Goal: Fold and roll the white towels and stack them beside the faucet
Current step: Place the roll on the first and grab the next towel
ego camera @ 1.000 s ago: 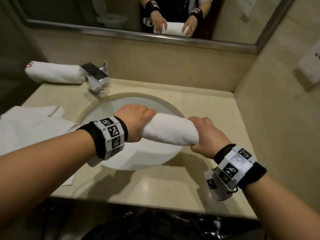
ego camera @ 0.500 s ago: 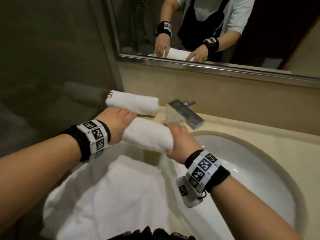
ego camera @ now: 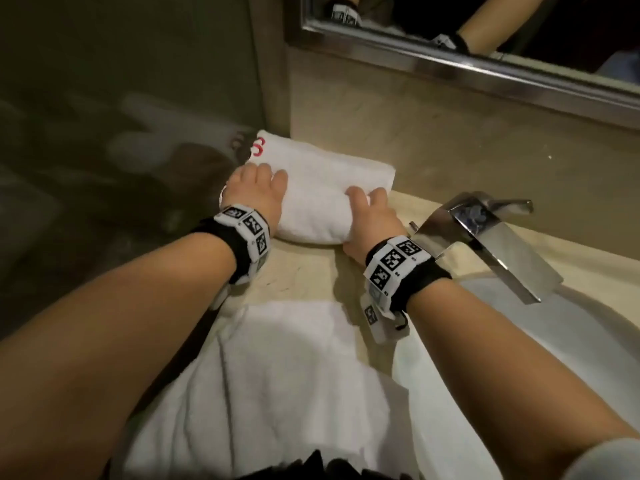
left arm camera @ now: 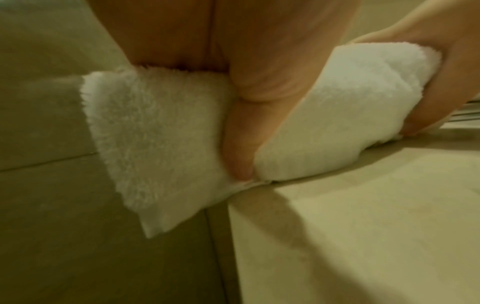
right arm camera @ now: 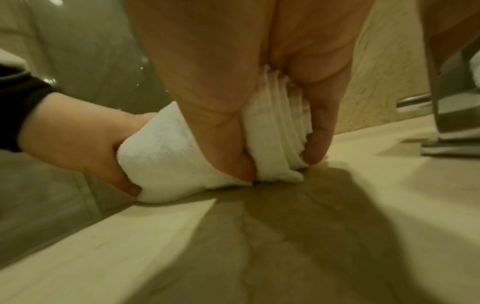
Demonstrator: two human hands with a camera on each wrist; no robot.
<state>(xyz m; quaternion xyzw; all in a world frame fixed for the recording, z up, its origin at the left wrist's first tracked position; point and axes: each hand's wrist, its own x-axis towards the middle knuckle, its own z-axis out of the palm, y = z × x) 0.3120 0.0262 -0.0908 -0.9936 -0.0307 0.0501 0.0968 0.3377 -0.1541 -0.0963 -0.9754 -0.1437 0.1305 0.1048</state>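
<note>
Head view, rolled towel (ego camera: 311,209) gripped at both ends (countertop).

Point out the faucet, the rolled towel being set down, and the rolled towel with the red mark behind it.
faucet (ego camera: 498,247): head view, on the flat chrome spout.
rolled towel being set down (ego camera: 315,216): head view, on its bare middle between the hands.
rolled towel with the red mark (ego camera: 311,157): head view, on its top surface.
</note>
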